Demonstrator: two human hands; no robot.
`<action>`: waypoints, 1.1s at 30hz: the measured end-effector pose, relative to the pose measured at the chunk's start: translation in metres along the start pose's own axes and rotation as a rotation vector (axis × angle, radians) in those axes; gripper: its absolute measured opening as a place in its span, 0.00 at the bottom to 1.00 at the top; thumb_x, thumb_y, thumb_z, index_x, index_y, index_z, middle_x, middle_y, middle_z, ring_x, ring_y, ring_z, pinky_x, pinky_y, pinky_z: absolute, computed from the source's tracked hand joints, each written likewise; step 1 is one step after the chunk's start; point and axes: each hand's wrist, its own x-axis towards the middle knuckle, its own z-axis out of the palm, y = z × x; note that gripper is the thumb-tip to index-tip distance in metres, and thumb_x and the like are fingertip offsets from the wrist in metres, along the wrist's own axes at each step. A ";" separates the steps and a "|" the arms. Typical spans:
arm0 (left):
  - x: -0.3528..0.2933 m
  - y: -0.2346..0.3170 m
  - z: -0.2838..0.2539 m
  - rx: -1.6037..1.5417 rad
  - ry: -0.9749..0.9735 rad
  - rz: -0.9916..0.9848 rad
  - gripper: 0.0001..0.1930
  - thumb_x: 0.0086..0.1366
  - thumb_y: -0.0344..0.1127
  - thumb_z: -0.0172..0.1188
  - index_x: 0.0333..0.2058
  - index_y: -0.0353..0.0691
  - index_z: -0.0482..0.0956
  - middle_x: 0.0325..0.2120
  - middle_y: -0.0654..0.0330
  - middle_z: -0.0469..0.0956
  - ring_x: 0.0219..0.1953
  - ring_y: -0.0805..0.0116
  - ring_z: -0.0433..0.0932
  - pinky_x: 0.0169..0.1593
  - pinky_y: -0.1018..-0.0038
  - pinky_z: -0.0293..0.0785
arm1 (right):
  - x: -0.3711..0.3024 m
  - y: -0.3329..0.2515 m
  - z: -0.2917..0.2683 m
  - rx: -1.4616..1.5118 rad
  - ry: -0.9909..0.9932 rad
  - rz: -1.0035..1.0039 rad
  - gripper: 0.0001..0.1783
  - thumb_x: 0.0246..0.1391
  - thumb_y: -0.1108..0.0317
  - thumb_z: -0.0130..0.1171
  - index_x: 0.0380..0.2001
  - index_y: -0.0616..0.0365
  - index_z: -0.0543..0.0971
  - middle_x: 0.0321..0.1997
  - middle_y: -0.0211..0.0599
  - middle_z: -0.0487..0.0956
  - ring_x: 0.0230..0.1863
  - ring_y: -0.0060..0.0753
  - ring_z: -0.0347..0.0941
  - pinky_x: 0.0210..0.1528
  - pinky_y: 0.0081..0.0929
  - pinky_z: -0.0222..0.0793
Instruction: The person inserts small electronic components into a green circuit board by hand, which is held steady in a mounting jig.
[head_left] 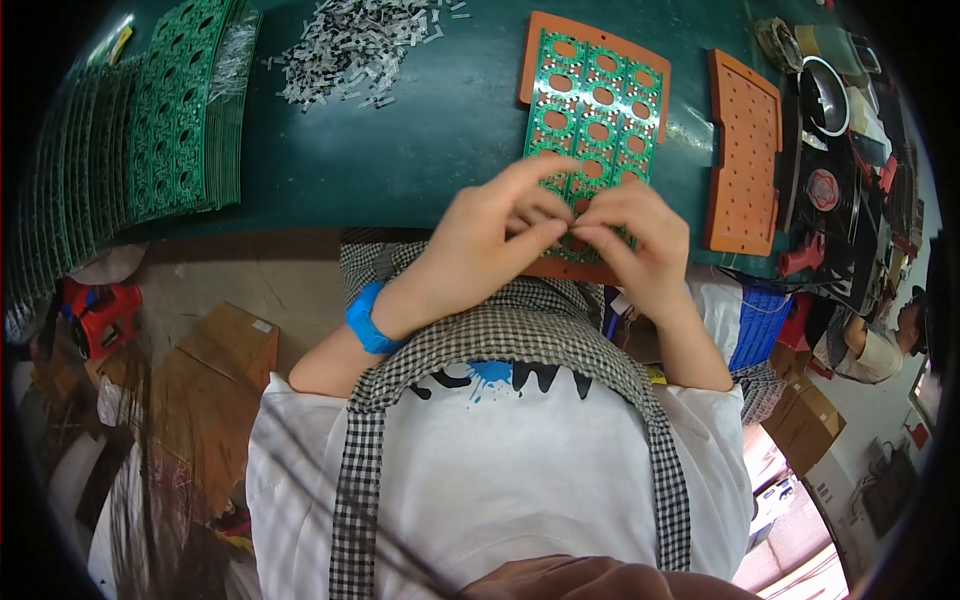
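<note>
A green circuit board panel (600,97) with rows of oval cut-outs lies on an orange tray (525,75) at the table's near edge. Over the panel's near end, my left hand (490,225) and my right hand (640,230) meet with fingertips almost touching. The left thumb presses toward curled fingers while its index finger reaches out over the board. My right thumb and index finger are pinched together. Whatever lies between the fingertips is too small to make out, and the hands cover part of the panel's near end.
A loose pile of small clear-and-silver parts (345,50) lies at the far left of the green table (400,150). Stacked green panels (180,120) stand at the left edge. To the right are a second orange tray (745,150), a bowl (824,95) and a red-handled tool (803,255). Another person (870,345) is farther right.
</note>
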 end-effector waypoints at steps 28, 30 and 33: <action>0.030 -0.020 -0.063 0.030 0.420 0.075 0.09 0.60 0.23 0.60 0.40 0.28 0.76 0.27 0.58 0.79 0.29 0.75 0.79 0.32 0.81 0.75 | -0.003 0.026 -0.004 -0.439 0.027 -0.221 0.10 0.42 0.72 0.67 0.31 0.58 0.79 0.30 0.34 0.76 0.32 0.35 0.74 0.30 0.28 0.70; 0.031 -0.019 -0.057 -0.059 0.368 0.068 0.10 0.61 0.23 0.59 0.41 0.28 0.76 0.29 0.57 0.79 0.30 0.73 0.80 0.34 0.81 0.76 | 0.001 0.022 -0.006 -0.442 0.017 -0.208 0.12 0.41 0.72 0.67 0.33 0.57 0.80 0.31 0.34 0.76 0.31 0.35 0.74 0.30 0.27 0.70; 0.030 -0.015 -0.048 -0.138 0.256 0.036 0.13 0.61 0.21 0.57 0.46 0.28 0.74 0.34 0.52 0.79 0.34 0.69 0.82 0.38 0.80 0.78 | 0.013 0.013 0.000 -0.283 0.098 -0.139 0.14 0.43 0.73 0.67 0.37 0.58 0.81 0.32 0.34 0.77 0.31 0.31 0.74 0.29 0.23 0.70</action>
